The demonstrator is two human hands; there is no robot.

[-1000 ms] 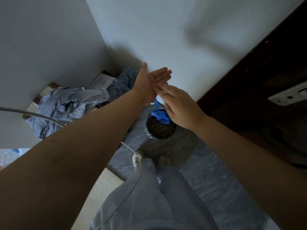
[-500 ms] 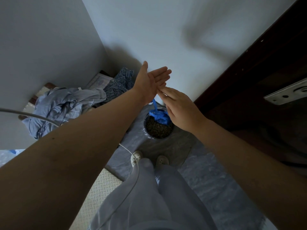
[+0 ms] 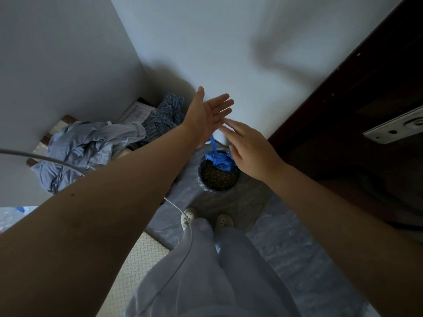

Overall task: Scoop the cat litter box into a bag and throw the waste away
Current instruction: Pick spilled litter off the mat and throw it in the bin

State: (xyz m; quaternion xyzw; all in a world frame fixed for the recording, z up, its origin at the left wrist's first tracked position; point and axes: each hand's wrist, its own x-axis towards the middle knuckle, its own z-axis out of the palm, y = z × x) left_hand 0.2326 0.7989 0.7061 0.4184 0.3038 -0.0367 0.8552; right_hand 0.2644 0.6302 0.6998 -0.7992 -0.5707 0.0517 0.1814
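- I count two hands on my feed: left hand (image 3: 206, 115) and right hand (image 3: 251, 154).
- One round litter tub (image 3: 218, 179), filled with grains.
- One crumpled blue bag (image 3: 220, 161).
- Two white shoes: left shoe (image 3: 189, 216), right shoe (image 3: 224, 221).
- One heap of pale blue clothes (image 3: 89, 147).
- One denim garment (image 3: 164, 116).
- One cable (image 3: 27, 155).
- One metal plate (image 3: 396, 126) on one dark door (image 3: 343, 106).
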